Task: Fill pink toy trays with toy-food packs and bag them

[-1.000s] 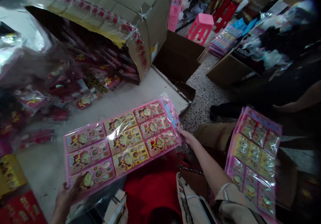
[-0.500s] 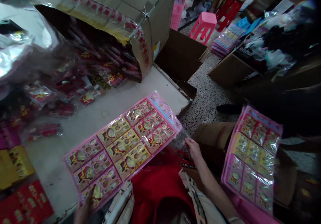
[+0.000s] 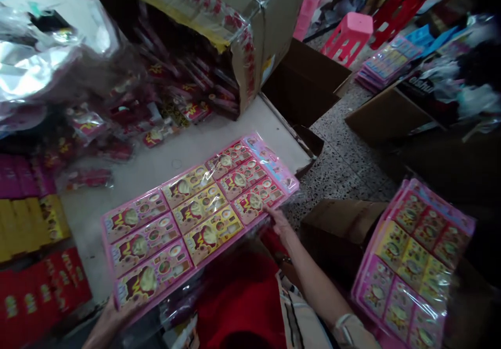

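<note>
A pink display card (image 3: 188, 208) carries small red, yellow and purple toy packs in rows under clear plastic wrap. It lies slanted in front of me, over the near edge of the white table. My left hand (image 3: 111, 317) grips the card's lower left corner, its fingers partly hidden there. At the near right edge, my right hand (image 3: 278, 223) has its fingertips closed against the card by a red pack, with the rest of the grip out of sight beneath. To the right rests a stack of similar wrapped cards (image 3: 415, 260).
A large cardboard box (image 3: 270, 41) lies on its side on the table (image 3: 156, 171), small red packs spilling from it. Red packets (image 3: 43, 291) and yellow packets (image 3: 23, 226) lie at left. A pink stool (image 3: 350, 33) and more cartons stand on the speckled floor.
My right hand has moved from the loose plastic beyond the card's right end to its near edge. My left hand has shifted lower around the corner. The view has swung slightly left.
</note>
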`<control>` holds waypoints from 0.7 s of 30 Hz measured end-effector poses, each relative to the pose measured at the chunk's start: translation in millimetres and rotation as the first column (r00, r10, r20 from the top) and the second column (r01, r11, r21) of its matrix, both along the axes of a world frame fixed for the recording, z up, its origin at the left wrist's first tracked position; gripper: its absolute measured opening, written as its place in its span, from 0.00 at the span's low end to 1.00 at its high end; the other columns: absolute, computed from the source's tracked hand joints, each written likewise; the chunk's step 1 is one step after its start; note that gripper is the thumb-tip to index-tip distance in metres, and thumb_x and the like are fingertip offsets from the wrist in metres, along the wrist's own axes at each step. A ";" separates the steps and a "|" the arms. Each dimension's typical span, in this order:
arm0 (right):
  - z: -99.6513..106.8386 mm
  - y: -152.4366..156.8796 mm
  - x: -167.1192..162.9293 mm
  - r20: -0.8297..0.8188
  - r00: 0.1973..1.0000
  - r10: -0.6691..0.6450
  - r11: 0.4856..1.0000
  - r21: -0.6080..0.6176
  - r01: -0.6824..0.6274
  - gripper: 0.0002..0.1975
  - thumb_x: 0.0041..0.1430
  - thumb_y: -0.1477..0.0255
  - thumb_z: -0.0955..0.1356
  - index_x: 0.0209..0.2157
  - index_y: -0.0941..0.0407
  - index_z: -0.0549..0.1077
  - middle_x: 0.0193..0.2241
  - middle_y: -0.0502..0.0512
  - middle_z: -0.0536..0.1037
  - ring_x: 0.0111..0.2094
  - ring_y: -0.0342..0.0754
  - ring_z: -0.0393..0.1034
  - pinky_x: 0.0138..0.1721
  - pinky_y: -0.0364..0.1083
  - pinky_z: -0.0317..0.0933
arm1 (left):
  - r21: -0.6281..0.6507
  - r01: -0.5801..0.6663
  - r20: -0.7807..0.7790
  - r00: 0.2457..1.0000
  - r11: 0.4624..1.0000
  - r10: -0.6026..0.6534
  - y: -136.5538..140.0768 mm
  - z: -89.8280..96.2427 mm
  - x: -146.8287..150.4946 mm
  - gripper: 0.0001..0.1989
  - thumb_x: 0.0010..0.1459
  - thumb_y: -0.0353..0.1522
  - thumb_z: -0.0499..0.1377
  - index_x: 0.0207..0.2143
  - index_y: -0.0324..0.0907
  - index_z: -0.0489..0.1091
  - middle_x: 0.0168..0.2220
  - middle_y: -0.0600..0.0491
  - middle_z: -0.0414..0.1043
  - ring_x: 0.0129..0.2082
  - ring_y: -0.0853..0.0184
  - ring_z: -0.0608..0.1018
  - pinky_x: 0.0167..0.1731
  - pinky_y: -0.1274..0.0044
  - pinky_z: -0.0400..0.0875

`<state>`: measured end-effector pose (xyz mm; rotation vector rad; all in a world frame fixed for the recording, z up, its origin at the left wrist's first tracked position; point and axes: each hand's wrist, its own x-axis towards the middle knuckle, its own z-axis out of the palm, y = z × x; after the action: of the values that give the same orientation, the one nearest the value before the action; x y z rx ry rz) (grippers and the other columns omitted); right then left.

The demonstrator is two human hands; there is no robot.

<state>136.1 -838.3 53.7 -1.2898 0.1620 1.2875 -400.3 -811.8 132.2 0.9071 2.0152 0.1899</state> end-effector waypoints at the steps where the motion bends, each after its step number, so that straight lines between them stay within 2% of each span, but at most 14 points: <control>1: 11.4 3.7 -9.5 0.012 1.000 0.012 1.000 0.027 -0.012 0.26 0.34 0.67 0.81 0.39 0.56 0.77 0.29 0.50 0.83 0.32 0.53 0.79 0.33 0.47 0.73 | 0.000 -0.018 0.000 1.000 1.000 0.018 -3.1 3.6 -4.3 0.38 0.15 0.44 0.75 0.36 0.50 0.70 0.31 0.54 0.82 0.45 0.39 0.82 0.50 0.53 0.80; 3: 42.5 10.1 -26.2 0.077 0.997 -0.019 0.997 0.070 0.014 0.26 0.35 0.69 0.79 0.41 0.56 0.78 0.32 0.51 0.84 0.36 0.55 0.80 0.38 0.50 0.75 | 0.003 -0.054 0.055 0.997 0.999 0.054 -12.0 10.8 -8.8 0.40 0.16 0.45 0.76 0.39 0.52 0.70 0.32 0.56 0.82 0.45 0.40 0.82 0.51 0.53 0.79; 5: 85.6 11.3 -38.2 0.193 0.975 -0.108 0.989 0.116 0.087 0.24 0.37 0.69 0.78 0.41 0.57 0.79 0.31 0.50 0.84 0.36 0.55 0.80 0.41 0.53 0.76 | 0.021 -0.083 0.166 0.983 0.996 0.078 -25.7 17.3 -2.4 0.43 0.19 0.46 0.76 0.44 0.52 0.70 0.35 0.55 0.83 0.45 0.42 0.82 0.51 0.54 0.79; 7: 141.0 3.2 -41.6 0.352 0.908 -0.226 0.968 0.186 0.169 0.21 0.39 0.70 0.76 0.39 0.57 0.79 0.30 0.50 0.83 0.35 0.55 0.80 0.42 0.54 0.76 | 0.066 -0.103 0.279 0.957 0.992 0.081 -42.7 20.1 21.0 0.45 0.22 0.45 0.77 0.49 0.51 0.71 0.38 0.53 0.83 0.45 0.42 0.83 0.49 0.55 0.80; 9: 207.1 -11.1 -33.7 0.525 0.777 -0.349 0.931 0.286 0.225 0.15 0.41 0.72 0.76 0.36 0.56 0.78 0.29 0.49 0.82 0.34 0.53 0.79 0.42 0.54 0.75 | 0.096 -0.097 0.424 0.905 0.991 0.047 -57.4 16.4 63.7 0.44 0.25 0.45 0.77 0.50 0.50 0.72 0.40 0.50 0.82 0.44 0.43 0.83 0.46 0.56 0.81; 11: 280.5 -23.4 -18.4 0.668 0.560 -0.491 0.868 0.430 0.248 0.11 0.43 0.75 0.76 0.31 0.54 0.76 0.28 0.48 0.80 0.32 0.48 0.77 0.41 0.51 0.74 | 0.082 -0.013 0.621 0.782 0.997 -0.041 -62.9 8.9 121.5 0.39 0.28 0.46 0.77 0.47 0.51 0.75 0.42 0.47 0.82 0.45 0.44 0.82 0.45 0.58 0.80; 13: 356.5 -28.5 -7.6 0.725 0.310 -0.615 0.786 0.593 0.175 0.12 0.43 0.78 0.76 0.28 0.53 0.73 0.27 0.46 0.77 0.29 0.43 0.73 0.37 0.47 0.72 | 0.133 0.169 0.759 0.616 0.977 -0.210 -56.2 6.8 183.3 0.35 0.29 0.47 0.77 0.43 0.50 0.77 0.41 0.44 0.81 0.45 0.46 0.82 0.45 0.60 0.78; 14: 392.8 -28.3 -8.1 0.735 0.203 -0.647 0.760 0.644 0.088 0.12 0.44 0.78 0.77 0.27 0.53 0.71 0.26 0.45 0.75 0.28 0.41 0.71 0.35 0.45 0.70 | 0.184 0.235 0.783 0.552 0.954 -0.287 -48.8 10.9 210.8 0.35 0.29 0.48 0.77 0.43 0.48 0.77 0.39 0.44 0.80 0.42 0.48 0.82 0.45 0.60 0.77; 16: 453.3 -24.0 -25.6 0.780 0.003 -0.626 0.770 0.619 -0.152 0.13 0.49 0.75 0.76 0.23 0.53 0.69 0.23 0.43 0.69 0.25 0.38 0.65 0.31 0.42 0.64 | 0.324 0.255 0.779 0.475 0.911 -0.409 -28.5 31.9 249.9 0.37 0.34 0.50 0.76 0.47 0.45 0.77 0.38 0.44 0.79 0.41 0.52 0.82 0.47 0.60 0.76; 17: 473.4 -19.9 -41.9 0.797 -0.119 -0.592 0.791 0.546 -0.275 0.14 0.51 0.72 0.76 0.21 0.54 0.67 0.21 0.43 0.66 0.24 0.37 0.62 0.29 0.41 0.61 | 0.387 0.207 0.775 0.454 0.898 -0.439 -16.3 47.7 258.7 0.38 0.38 0.51 0.74 0.50 0.44 0.75 0.41 0.44 0.79 0.42 0.53 0.81 0.49 0.60 0.75; 18: 484.3 -14.4 -61.9 0.792 -0.257 -0.554 0.812 0.446 -0.377 0.15 0.53 0.70 0.74 0.19 0.55 0.67 0.20 0.43 0.64 0.23 0.37 0.59 0.28 0.41 0.58 | 0.441 0.122 0.783 0.432 0.889 -0.447 -3.4 65.0 259.6 0.37 0.43 0.51 0.73 0.53 0.43 0.74 0.44 0.43 0.79 0.46 0.54 0.81 0.51 0.61 0.75; 19: 485.1 -7.5 -83.7 0.756 -0.396 -0.522 0.830 0.341 -0.442 0.15 0.54 0.68 0.73 0.19 0.55 0.67 0.21 0.44 0.64 0.23 0.37 0.58 0.27 0.41 0.55 | 0.477 0.012 0.805 0.396 0.879 -0.442 10.0 82.3 252.9 0.36 0.48 0.52 0.70 0.56 0.44 0.72 0.49 0.42 0.77 0.50 0.54 0.79 0.53 0.61 0.74; 20: 475.7 0.8 -105.6 0.704 -0.517 -0.487 0.846 0.234 -0.479 0.13 0.56 0.66 0.72 0.21 0.56 0.70 0.22 0.46 0.67 0.24 0.38 0.58 0.26 0.41 0.53 | 0.491 -0.113 0.834 0.346 0.864 -0.429 23.3 97.6 239.6 0.36 0.51 0.53 0.68 0.57 0.46 0.71 0.53 0.42 0.75 0.54 0.53 0.78 0.54 0.61 0.73; 21: 456.7 10.1 -126.2 0.651 -0.609 -0.453 0.856 0.127 -0.502 0.11 0.57 0.65 0.71 0.26 0.56 0.74 0.26 0.48 0.71 0.25 0.40 0.60 0.26 0.42 0.53 | 0.490 -0.241 0.860 0.288 0.838 -0.421 35.7 109.5 221.3 0.35 0.53 0.55 0.65 0.59 0.49 0.70 0.57 0.43 0.73 0.57 0.53 0.76 0.55 0.60 0.73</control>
<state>9.9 -828.2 510.4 -1.3530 -1.7385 -0.6666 -178.9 -776.1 241.7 0.8901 0.6722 1.0499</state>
